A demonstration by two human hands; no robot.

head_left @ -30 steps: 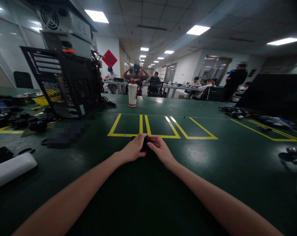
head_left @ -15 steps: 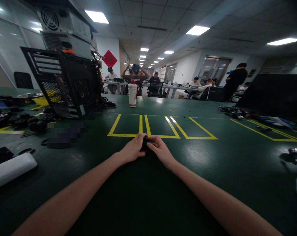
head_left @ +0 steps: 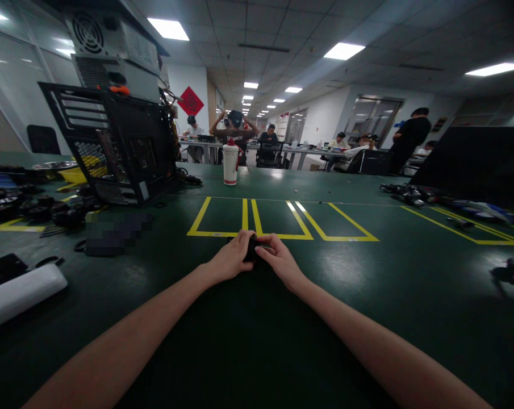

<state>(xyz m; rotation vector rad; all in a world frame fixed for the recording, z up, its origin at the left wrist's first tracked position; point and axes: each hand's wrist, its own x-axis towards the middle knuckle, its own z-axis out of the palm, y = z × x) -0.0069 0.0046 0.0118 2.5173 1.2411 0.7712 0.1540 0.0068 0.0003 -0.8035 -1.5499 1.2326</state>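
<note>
A small black object [head_left: 251, 249] is held in front of me, low over the green table [head_left: 257, 324]; fingers cover much of it, so its kind does not show. My left hand [head_left: 235, 254] wraps round it from the left, thumb underneath. From the right, my right hand [head_left: 278, 255] pinches with thumb and fingertips at the object's right side; whether it grips a separate small part cannot be made out. Just beyond both hands run yellow tape outlines [head_left: 278, 236] on the tabletop.
An open black computer case [head_left: 129, 147] with a grey power supply [head_left: 112, 40] on top stands at the left. Behind the tape is a white cup [head_left: 230, 165]. A white long object [head_left: 22, 295] lies near left; black parts [head_left: 405, 193] lie right. Several people sit or stand farther back.
Both hands keep nearly the same hold on the black object. The whole view has shifted very slightly.
</note>
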